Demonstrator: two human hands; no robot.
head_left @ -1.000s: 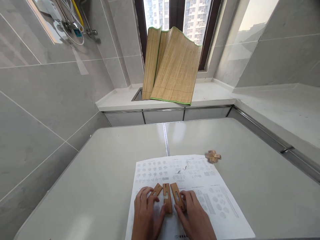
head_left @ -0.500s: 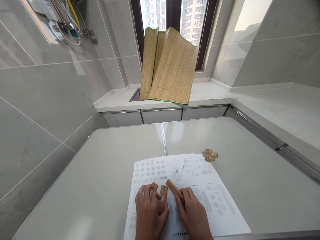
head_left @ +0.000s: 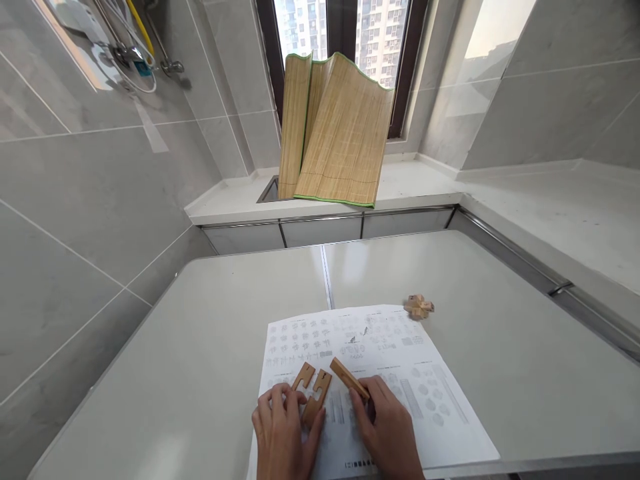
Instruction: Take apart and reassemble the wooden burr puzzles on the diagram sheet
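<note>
My left hand [head_left: 281, 427] is curled over two notched wooden puzzle pieces. Its thumb presses the right side of the nearer notched piece [head_left: 317, 397], while the fingers cover the lower end of the farther notched piece [head_left: 303, 376]. Between my right thumb and fingers is a straight wooden puzzle piece [head_left: 346, 375], slanting up to the left; my right hand [head_left: 388, 420] is closed on its lower end. All three lie over a printed instruction sheet [head_left: 345, 413]. Beyond the sheet's upper right corner sits an assembled wooden puzzle [head_left: 419, 307], star-like in shape.
The sheet rests on a pale table [head_left: 210, 360] with a seam running away from me. Behind it a white ledge [head_left: 425, 180] bears a folded bamboo mat [head_left: 345, 133] before the window. Tiled walls stand on both sides, with shower fittings [head_left: 135, 57] at upper left.
My left hand has shifted left and slightly toward me, tilting the nearer notched piece and uncovering more of both notched pieces. My right hand keeps the straight piece nearly in place.
</note>
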